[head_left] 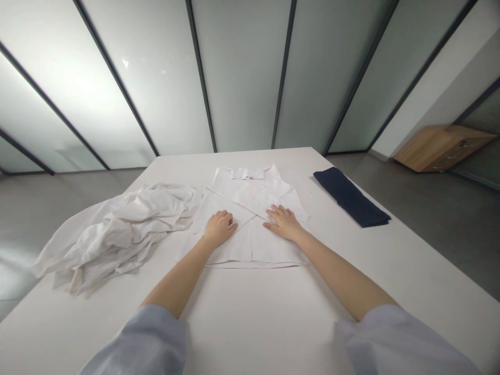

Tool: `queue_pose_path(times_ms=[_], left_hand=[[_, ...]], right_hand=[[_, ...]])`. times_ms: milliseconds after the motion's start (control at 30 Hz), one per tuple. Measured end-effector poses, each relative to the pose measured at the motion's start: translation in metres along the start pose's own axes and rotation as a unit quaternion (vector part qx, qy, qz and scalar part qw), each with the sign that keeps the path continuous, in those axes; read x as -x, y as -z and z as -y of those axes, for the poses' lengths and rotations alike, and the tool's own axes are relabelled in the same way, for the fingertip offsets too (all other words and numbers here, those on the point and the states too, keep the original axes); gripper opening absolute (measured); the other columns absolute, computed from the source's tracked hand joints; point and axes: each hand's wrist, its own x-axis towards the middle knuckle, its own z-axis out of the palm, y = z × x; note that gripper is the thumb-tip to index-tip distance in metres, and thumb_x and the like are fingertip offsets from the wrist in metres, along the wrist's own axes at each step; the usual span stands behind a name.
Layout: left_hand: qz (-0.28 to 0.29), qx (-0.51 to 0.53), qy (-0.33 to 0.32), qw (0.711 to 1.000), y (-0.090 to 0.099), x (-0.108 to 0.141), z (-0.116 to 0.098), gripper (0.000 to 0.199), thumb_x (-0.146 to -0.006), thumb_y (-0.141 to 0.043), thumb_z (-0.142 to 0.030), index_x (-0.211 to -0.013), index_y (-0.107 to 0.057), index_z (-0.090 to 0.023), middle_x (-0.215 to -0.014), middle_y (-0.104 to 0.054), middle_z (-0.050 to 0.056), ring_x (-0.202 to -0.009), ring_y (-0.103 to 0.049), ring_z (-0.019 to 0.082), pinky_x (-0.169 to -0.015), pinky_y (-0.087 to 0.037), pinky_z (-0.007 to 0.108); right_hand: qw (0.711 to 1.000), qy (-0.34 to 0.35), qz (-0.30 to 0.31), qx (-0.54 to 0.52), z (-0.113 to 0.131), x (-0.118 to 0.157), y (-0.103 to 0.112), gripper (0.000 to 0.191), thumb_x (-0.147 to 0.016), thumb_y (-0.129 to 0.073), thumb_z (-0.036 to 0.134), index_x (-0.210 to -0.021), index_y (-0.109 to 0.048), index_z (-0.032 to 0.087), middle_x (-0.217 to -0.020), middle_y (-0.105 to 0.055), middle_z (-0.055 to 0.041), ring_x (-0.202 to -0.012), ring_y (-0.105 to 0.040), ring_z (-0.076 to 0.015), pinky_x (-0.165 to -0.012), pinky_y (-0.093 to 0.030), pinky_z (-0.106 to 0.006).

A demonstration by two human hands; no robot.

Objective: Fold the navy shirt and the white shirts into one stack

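Head view: our folded white shirt (pixel 250 247) points collar-away, its long axis running up the frame; our left hand (pixel 220 227) and right hand (pixel 284 223) lie open on it, spread flat and apart.

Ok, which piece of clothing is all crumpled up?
The white cloth heap on the left; the white shirt and the navy cloth lie folded flat.
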Motion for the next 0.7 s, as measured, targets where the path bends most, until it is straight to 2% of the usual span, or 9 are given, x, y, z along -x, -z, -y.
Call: queue_pose_path(times_ms=[167,233,367,500,700], left_hand=[[0.01,-0.028,-0.031,0.999,0.005,0.003,-0.009,0.021,-0.09,-0.049,-0.034,-0.084,-0.063,-0.019,-0.091,-0.066,0.009,-0.092,-0.061,0.024,-0.082,-0.045,0.038],[0.007,-0.034,-0.032,0.999,0.006,0.004,-0.01,0.022,-0.09,-0.05,-0.035,-0.085,-0.064,-0.019,-0.092,-0.066,0.01,-0.092,-0.062,0.025,-0.083,-0.045,0.039],[0.007,-0.041,-0.035,0.999,0.005,0.003,-0.009,0.024,-0.091,-0.048,-0.034,-0.085,-0.066,-0.019,-0.09,-0.066,0.009,-0.091,-0.063,0.024,-0.084,-0.045,0.038],[0.011,-0.026,-0.076,0.997,0.003,0.002,-0.005,0.022,-0.091,-0.046,-0.028,-0.089,-0.066,-0.019,-0.092,-0.066,0.008,-0.09,-0.062,0.021,-0.083,-0.046,0.034],[-0.002,-0.012,-0.107,0.994,0.004,0.006,-0.007,0.026,-0.089,-0.053,-0.041,-0.092,-0.065,-0.018,-0.096,-0.064,0.008,-0.093,-0.06,0.022,-0.084,-0.046,0.034]], right_hand=[[1.0,0.003,-0.016,0.0,-0.001,0.0,-0.002,0.063,-0.094,-0.039,0.06,-0.143,-0.046,0.021,-0.155,-0.034,-0.0134,-0.143,-0.028,-0.0326,-0.113,-0.022,-0.051],[0.999,0.009,-0.035,0.001,-0.001,0.001,-0.001,0.059,-0.093,-0.043,0.057,-0.139,-0.05,0.02,-0.151,-0.039,-0.0147,-0.139,-0.033,-0.0325,-0.112,-0.025,-0.049],[0.995,0.056,-0.085,-0.018,0.001,0.005,0.004,0.039,-0.091,-0.053,0.041,-0.12,-0.062,0.017,-0.128,-0.057,-0.0146,-0.118,-0.052,-0.0273,-0.102,-0.037,-0.04],[0.988,0.104,-0.102,-0.046,0.005,0.009,0.011,0.019,-0.091,-0.051,0.024,-0.1,-0.067,0.017,-0.103,-0.064,-0.0097,-0.098,-0.057,-0.0216,-0.089,-0.042,-0.032],[0.987,0.128,-0.095,-0.038,0.007,0.012,0.014,0.015,-0.09,-0.056,0.027,-0.09,-0.068,0.017,-0.094,-0.064,-0.008,-0.09,-0.056,-0.0207,-0.082,-0.042,-0.03]])
